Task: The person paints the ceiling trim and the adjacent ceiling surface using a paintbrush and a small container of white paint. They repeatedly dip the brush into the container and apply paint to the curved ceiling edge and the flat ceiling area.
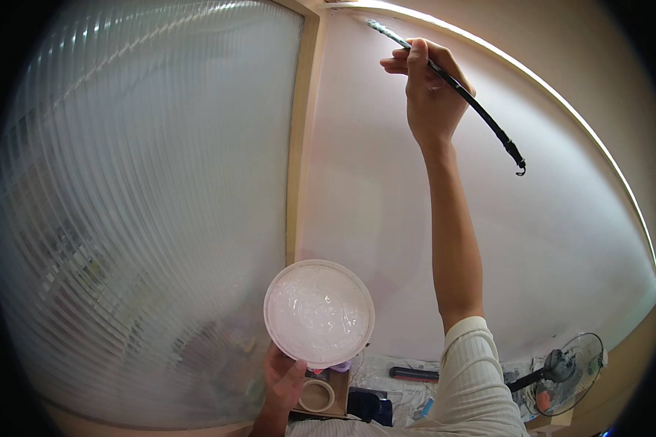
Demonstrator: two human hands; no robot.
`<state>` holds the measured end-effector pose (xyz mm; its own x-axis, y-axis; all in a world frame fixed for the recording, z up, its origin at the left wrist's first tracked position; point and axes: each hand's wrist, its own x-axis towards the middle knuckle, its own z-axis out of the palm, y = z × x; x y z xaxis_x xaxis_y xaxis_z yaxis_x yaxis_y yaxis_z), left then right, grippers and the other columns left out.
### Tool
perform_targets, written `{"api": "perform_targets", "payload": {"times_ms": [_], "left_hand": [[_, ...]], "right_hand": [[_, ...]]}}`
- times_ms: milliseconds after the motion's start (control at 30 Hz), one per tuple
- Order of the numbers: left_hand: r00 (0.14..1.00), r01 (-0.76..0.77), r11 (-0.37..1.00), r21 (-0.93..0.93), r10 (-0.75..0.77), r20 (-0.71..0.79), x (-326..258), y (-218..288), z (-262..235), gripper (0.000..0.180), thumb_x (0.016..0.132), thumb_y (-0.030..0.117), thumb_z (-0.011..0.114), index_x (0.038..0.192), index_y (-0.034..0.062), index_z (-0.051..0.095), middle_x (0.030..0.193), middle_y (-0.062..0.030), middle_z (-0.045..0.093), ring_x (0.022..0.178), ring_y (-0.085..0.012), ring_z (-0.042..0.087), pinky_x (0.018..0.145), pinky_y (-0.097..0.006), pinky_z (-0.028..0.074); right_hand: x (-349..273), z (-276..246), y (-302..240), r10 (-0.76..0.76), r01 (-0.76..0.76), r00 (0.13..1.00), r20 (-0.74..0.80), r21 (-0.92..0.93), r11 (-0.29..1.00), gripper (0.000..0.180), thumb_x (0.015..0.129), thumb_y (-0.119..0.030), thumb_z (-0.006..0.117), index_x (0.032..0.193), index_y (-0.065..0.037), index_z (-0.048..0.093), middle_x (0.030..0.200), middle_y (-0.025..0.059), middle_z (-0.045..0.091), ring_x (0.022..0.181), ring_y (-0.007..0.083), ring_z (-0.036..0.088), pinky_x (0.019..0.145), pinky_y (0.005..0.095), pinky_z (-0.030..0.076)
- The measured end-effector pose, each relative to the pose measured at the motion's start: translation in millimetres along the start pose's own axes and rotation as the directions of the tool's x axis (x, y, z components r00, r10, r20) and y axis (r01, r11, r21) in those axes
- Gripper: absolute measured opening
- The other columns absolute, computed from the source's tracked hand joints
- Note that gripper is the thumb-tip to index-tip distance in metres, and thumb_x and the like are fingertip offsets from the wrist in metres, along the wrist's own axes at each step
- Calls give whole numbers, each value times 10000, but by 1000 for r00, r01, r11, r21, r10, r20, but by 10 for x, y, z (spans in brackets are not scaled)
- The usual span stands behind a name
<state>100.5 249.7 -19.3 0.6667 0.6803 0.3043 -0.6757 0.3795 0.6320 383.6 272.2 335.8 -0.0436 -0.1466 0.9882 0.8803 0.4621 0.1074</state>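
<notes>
My right hand (434,87) is raised toward the top of the white wall (364,197), its fingers closed around a slim, dark-handled paintbrush (488,120). White paint coats the brush's tip, which is at the wall's upper left corner; whether it touches the surface I cannot tell. Lower down, my left hand (286,379) grips a round, pale tub (370,320) by its near edge. Smooth, glossy white paint (317,306) fills the tub, which is tipped so its top shows. Most of the left fingers are hidden beneath it.
A ribbed glass panel (153,182) in a wooden frame (299,146) borders the wall on the left. A bright light strip (561,109) runs along the wall's top. Below are a fan (587,364), a box (339,382) with a tape roll (331,397), and crumpled sheeting (408,393).
</notes>
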Motion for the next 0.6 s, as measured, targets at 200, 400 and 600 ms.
{"api": "perform_targets", "payload": {"times_ms": [200,400,600], "left_hand": [[1000,15,1000,-8,-15,1,-4,6,-5,606,878,16,651,1422,-50,393,1381,-198,524,1281,-300,540,1072,-454,456],[1000,10,1000,4,-10,-2,-2,7,7,625,876,23,655,1433,-47,380,1387,-195,519,1280,-298,540,1074,-451,456],[997,64,998,-10,-64,48,25,132,120,634,875,20,650,1440,-43,370,1393,-196,513,1281,-300,539,1076,-454,455]], "right_hand": [[-30,-52,-52,-75,76,996,52,-34,996,186,998,-114,608,985,65,656,798,138,724,718,234,750,681,321,633],[-22,13,5,-125,132,987,99,-72,989,181,982,-123,640,973,55,675,803,127,723,732,226,750,705,324,633],[-52,-71,-4,-105,105,994,9,-98,990,105,951,-51,652,889,30,677,730,79,706,711,190,752,669,263,618]]}}
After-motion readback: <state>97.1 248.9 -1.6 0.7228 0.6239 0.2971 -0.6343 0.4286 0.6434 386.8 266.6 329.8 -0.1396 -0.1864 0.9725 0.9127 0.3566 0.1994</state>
